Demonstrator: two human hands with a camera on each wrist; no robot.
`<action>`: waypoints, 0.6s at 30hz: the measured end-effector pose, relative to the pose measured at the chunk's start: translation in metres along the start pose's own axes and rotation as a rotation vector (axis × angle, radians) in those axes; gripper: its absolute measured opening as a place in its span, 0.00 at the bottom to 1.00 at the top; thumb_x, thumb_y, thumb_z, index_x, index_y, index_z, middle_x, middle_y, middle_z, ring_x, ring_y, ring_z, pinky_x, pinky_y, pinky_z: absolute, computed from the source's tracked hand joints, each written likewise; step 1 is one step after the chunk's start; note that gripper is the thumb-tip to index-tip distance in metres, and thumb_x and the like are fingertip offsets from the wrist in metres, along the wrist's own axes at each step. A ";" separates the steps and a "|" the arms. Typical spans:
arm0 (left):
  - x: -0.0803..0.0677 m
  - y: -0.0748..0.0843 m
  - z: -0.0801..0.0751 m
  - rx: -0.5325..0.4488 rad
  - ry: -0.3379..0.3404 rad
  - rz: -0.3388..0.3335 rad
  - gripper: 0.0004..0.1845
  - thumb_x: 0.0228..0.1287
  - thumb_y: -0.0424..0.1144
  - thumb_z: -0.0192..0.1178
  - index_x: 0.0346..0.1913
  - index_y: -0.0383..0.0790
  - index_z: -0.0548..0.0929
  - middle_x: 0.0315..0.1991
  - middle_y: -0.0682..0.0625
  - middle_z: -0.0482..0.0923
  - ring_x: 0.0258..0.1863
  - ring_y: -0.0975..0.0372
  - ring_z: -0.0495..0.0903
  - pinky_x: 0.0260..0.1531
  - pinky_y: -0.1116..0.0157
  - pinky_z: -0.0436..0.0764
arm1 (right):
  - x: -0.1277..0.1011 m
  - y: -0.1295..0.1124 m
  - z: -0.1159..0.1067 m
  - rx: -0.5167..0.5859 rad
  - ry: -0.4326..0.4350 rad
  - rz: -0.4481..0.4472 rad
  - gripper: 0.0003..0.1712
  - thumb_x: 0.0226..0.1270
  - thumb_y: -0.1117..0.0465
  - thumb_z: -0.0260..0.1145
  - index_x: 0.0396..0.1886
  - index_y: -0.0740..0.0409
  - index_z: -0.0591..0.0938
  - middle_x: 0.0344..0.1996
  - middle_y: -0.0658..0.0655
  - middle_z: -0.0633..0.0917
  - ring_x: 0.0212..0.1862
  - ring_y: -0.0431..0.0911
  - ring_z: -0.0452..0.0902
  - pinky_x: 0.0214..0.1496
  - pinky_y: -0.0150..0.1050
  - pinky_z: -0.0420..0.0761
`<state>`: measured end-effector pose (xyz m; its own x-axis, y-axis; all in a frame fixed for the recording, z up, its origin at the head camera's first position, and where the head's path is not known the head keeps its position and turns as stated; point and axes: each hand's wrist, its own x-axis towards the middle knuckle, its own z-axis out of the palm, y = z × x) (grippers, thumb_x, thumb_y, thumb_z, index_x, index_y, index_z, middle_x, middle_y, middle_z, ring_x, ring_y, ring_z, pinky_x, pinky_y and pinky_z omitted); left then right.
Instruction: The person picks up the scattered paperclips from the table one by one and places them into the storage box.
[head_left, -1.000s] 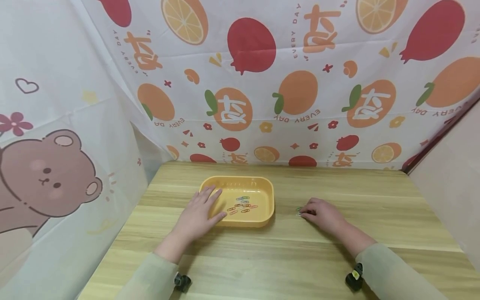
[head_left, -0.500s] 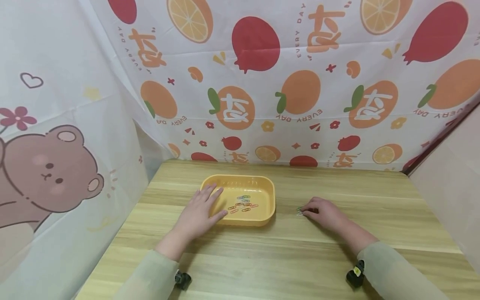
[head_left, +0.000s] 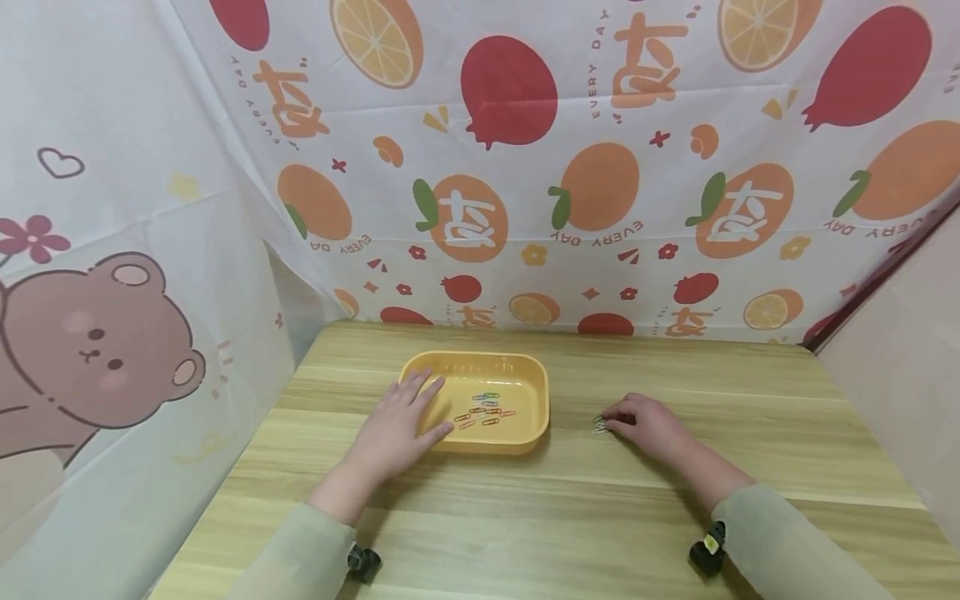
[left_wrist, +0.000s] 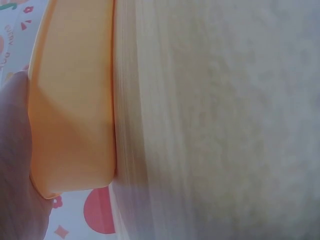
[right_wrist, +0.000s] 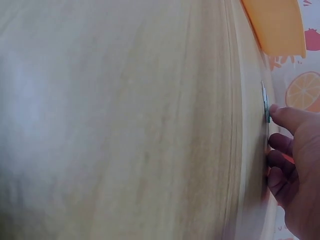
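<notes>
On the wooden table (head_left: 570,508), a yellow tray (head_left: 528,383) sits left of centre, with a small heap of coloured paper clips (head_left: 483,408) lying on its floor. At the tray's near-left corner rests the person's left hand (head_left: 397,429): its fingers are straight and spread, lying over the rim and reaching a little way inside, while the thumb points along the near edge. It holds nothing; it simply lies flat on the tray. The left wrist view shows the tray's outer wall (left_wrist: 75,100) close against the hand (left_wrist: 15,160).

To the right of the tray, apart from it, the right hand (head_left: 648,425) lies low on the table with its fingers curled toward the left. Its fingertips (right_wrist: 282,116) touch a couple of loose clips (head_left: 598,424) lying on the wood, one green and one pale. Whether the fingers have actually pinched a clip or only press on it cannot be told from any view. Both forearms wear pale green sleeves (head_left: 787,542). Behind the table hangs a fruit-printed cloth (head_left: 600,167).
</notes>
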<state>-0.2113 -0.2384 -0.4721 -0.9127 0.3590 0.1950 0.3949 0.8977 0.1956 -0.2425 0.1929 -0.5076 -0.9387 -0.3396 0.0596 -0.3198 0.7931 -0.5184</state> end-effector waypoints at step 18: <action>-0.001 0.000 0.001 0.002 0.002 -0.003 0.43 0.67 0.68 0.53 0.77 0.48 0.61 0.78 0.45 0.53 0.77 0.50 0.50 0.75 0.47 0.46 | 0.017 0.009 0.001 -0.043 -0.014 -0.079 0.08 0.67 0.56 0.69 0.43 0.46 0.90 0.31 0.40 0.80 0.33 0.37 0.73 0.40 0.40 0.77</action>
<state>-0.2105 -0.2381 -0.4735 -0.9138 0.3557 0.1963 0.3918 0.8994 0.1941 -0.2609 0.1940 -0.5121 -0.9085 -0.4089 0.0864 -0.3982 0.7843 -0.4757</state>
